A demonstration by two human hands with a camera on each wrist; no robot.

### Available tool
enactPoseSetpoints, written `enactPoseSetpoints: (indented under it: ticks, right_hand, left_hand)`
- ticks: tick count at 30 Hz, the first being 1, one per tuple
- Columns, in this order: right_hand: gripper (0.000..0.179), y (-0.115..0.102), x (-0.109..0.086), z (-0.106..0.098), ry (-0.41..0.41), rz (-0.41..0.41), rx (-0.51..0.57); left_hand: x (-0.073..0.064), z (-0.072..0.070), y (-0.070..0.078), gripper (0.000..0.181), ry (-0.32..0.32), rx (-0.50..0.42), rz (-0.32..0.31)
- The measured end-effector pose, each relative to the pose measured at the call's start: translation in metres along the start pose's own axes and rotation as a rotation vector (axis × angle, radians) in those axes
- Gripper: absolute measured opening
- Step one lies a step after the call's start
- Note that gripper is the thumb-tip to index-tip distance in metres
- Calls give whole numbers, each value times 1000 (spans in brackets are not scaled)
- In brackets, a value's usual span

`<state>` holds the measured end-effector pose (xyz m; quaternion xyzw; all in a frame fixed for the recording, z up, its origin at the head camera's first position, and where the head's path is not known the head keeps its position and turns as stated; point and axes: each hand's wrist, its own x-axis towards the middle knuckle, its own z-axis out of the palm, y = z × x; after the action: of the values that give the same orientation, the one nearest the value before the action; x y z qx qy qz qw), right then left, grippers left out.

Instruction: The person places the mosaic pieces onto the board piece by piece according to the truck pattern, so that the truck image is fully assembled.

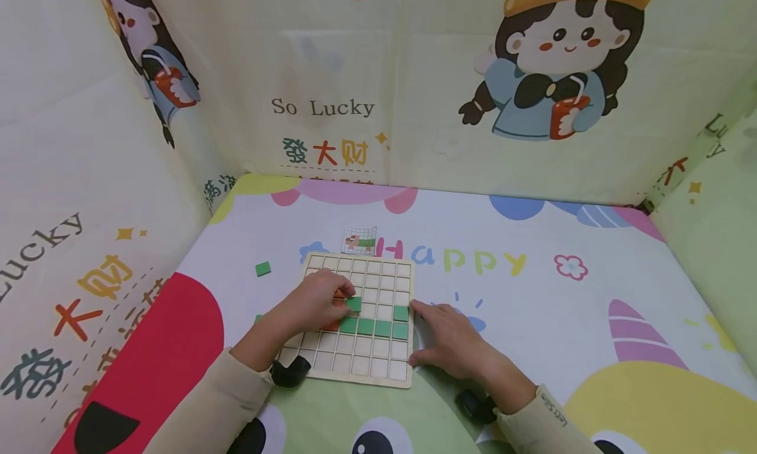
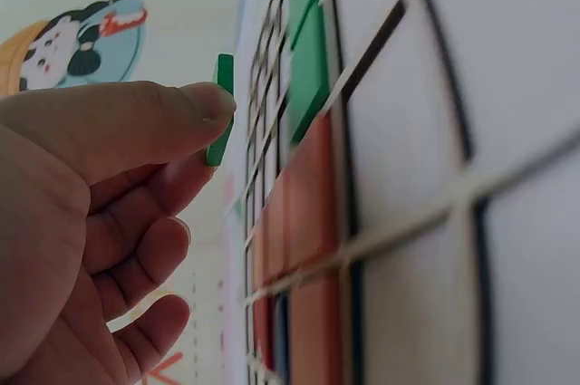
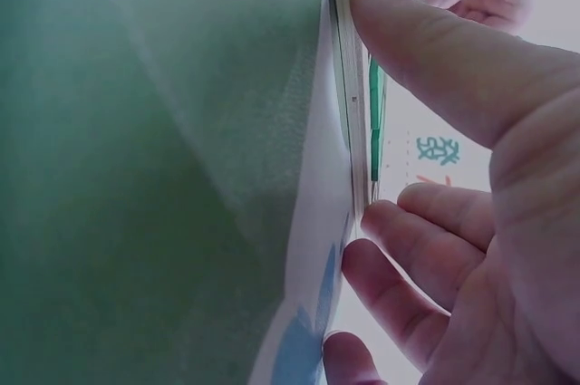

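Note:
Between thumb and fingers my left hand (image 1: 316, 301) pinches a green square tile (image 2: 222, 111), held just over the wooden grid board (image 1: 368, 377). On the board, a row of green tiles (image 1: 365, 326) runs to the right side, and one more green tile (image 1: 401, 313) sits above its right end. Orange-red tiles (image 2: 299, 213) lie in cells left of the green ones, partly hidden by the left hand in the head view. At the board's right edge, my right hand (image 1: 452, 339) touches the rim with thumb and fingertips, the fingers spread.
A small picture card (image 1: 359, 240) with a gridded, coloured figure lies at the board's far edge. One loose green tile (image 1: 263, 269) lies left of the board, and another (image 1: 258, 318) shows partly beside the left forearm. Printed cloth walls (image 1: 414, 145) stand behind and beside the table.

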<state>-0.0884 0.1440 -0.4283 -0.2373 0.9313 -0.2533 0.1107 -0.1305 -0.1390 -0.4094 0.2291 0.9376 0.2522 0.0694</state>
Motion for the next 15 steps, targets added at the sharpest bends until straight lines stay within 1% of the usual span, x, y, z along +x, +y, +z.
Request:
enactPoseSetpoints:
  ticks: [5,11,15]
  right_hand:
    - [92,0,1,0,-8,17,1]
    - [92,0,2,1,-17,35,1]
    - [92,1,2,1,-17,38,4]
  left_hand:
    - [6,10,8,21,-9,12,44]
    - [13,17,20,19,-28,24,48]
    - [17,22,24,21,-31,51,68]
